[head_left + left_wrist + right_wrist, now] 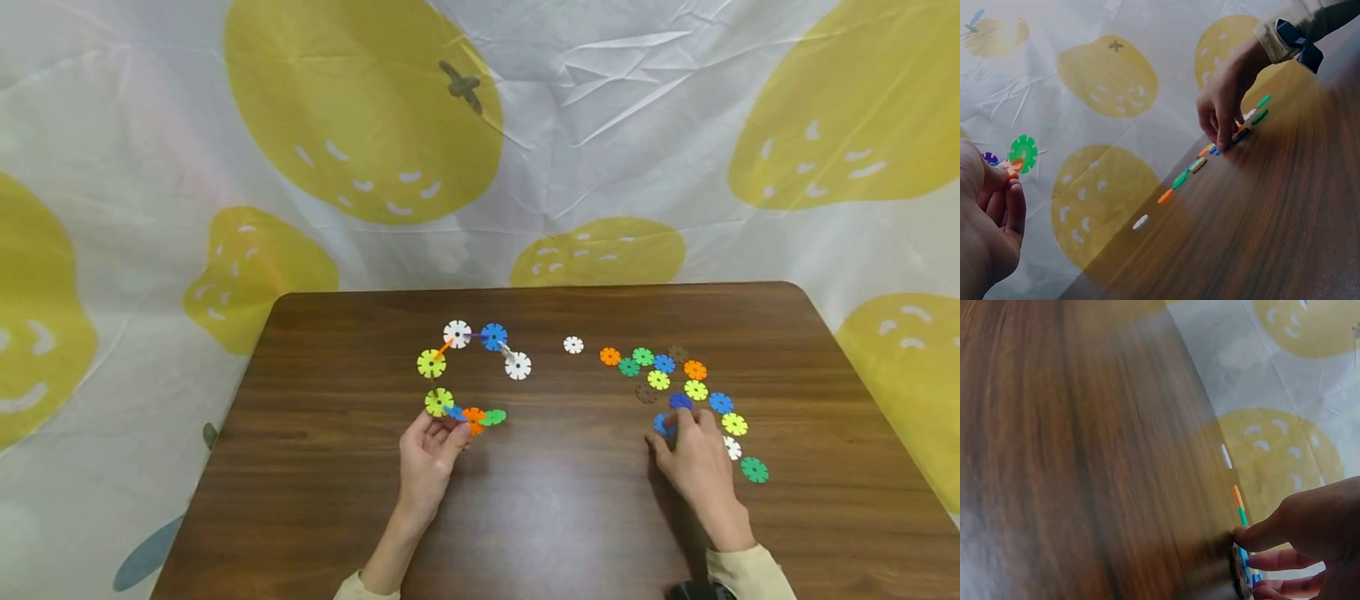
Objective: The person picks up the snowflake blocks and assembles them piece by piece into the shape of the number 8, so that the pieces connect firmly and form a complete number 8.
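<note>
Chain in left hand; blue disc seemingly under right hand

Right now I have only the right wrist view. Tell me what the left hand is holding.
Observer: The left hand holds a chain of linked discs, gripping it near an orange disc.
Operator: Give me the colour at the chain's far end, away from that hand.
Observer: It ends in a white disc, as the head view shows.
Operator: Now report the outermost loose disc to the right of the right hand.
Observer: That is a green disc, lying flat, clear of the fingers.
</note>
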A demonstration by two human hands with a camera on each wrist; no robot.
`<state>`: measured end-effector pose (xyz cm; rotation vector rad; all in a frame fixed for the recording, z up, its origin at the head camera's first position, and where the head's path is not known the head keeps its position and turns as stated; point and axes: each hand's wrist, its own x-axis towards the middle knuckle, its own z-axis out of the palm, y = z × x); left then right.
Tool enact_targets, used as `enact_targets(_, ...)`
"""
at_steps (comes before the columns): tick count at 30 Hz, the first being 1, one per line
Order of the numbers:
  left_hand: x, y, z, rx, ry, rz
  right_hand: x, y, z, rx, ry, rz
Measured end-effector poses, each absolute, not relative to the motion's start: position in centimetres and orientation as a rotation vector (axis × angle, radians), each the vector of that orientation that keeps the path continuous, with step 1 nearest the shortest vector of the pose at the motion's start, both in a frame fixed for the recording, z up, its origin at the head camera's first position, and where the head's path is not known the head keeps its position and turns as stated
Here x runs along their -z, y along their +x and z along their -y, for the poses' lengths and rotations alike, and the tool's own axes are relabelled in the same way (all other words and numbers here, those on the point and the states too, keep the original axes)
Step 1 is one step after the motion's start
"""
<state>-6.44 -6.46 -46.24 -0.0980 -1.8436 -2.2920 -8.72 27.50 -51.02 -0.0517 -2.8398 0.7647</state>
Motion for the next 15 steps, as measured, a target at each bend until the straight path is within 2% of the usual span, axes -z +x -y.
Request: enact_targets(15, 46.2, -6.4, 6.6, 2.265, -0.11, 1.877, 49.5, -9.4, -25.6, -0.87, 0.036, 2.963)
